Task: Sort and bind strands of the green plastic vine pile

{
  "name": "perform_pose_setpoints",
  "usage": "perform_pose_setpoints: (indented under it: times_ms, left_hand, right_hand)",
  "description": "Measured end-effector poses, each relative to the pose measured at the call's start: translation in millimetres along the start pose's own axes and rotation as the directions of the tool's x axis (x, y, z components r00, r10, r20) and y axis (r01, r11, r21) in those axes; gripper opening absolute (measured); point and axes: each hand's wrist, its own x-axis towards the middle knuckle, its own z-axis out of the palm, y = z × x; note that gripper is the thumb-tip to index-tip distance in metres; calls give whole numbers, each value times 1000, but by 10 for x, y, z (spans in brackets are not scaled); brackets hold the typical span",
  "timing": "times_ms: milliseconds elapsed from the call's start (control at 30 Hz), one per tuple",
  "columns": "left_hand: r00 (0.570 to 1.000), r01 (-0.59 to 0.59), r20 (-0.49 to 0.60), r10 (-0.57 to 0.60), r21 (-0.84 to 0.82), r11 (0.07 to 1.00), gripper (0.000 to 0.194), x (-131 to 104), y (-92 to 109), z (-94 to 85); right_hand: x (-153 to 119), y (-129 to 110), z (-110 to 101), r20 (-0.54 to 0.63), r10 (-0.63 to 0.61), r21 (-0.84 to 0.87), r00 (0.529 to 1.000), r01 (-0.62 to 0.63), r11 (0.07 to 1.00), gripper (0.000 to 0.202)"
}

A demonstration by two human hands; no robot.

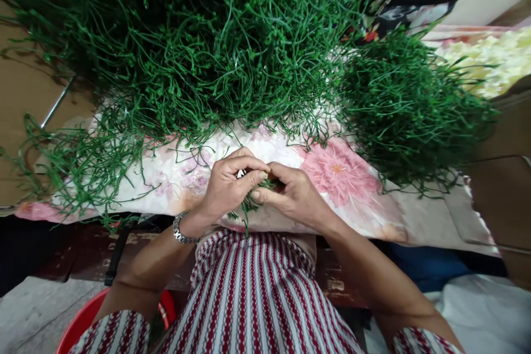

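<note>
Near the table's front edge, my left hand (230, 181) and my right hand (294, 194) meet fingertip to fingertip. Thin green plastic-looking stems (246, 209) are pinched between them, with ends hanging below the fingers. My right thumb and fingers close round part of the stems, and my left thumb and forefinger press together at the same spot. The fingers hide exactly how the pieces join. Behind the hands rises a large heap of similar green stems (215, 55) with small knobbed tips, spread over a floral cloth (336, 168).
A second green pile (415, 105) lies at the right, and a looser scatter of stems (95, 163) at the left. Pale yellow flowers (493, 58) sit at the far right. Cardboard (25, 83) borders the left side. Below stands a red bucket (78, 323).
</note>
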Motion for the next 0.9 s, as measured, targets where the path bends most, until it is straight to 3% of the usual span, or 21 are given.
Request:
perform_pose_setpoints:
  times_ms: [100,233,333,433,600,733,900]
  left_hand:
    - [1000,-13,-1,13,-5,1000,7,-21,11,-1]
    - [995,60,82,-52,-94,994,7,-50,7,-67]
    - [985,82,154,-81,-2,997,8,-80,16,-120]
    - [980,9,198,-30,105,994,4,-101,28,-134]
    - [988,-56,149,31,169,984,8,-124,6,-107]
    - [989,-92,121,82,83,992,5,-149,-34,-112]
    - [985,3,169,-14,66,998,3,-177,-51,-129]
  right_hand:
    - [-6,21,47,19,-33,19,999,33,999,16]
    - [-45,58,58,15,-36,46,999,35,998,14]
    - [-73,62,68,-5,-29,18,1000,30,999,13]
    - [-84,55,68,-2,-40,1,999,40,999,11]
    - [-76,43,18,93,-40,49,995,35,998,13]
    - [-84,64,-2,94,-24,69,995,17,998,14]
    - [-96,74,26,30,-56,8,998,56,998,12]
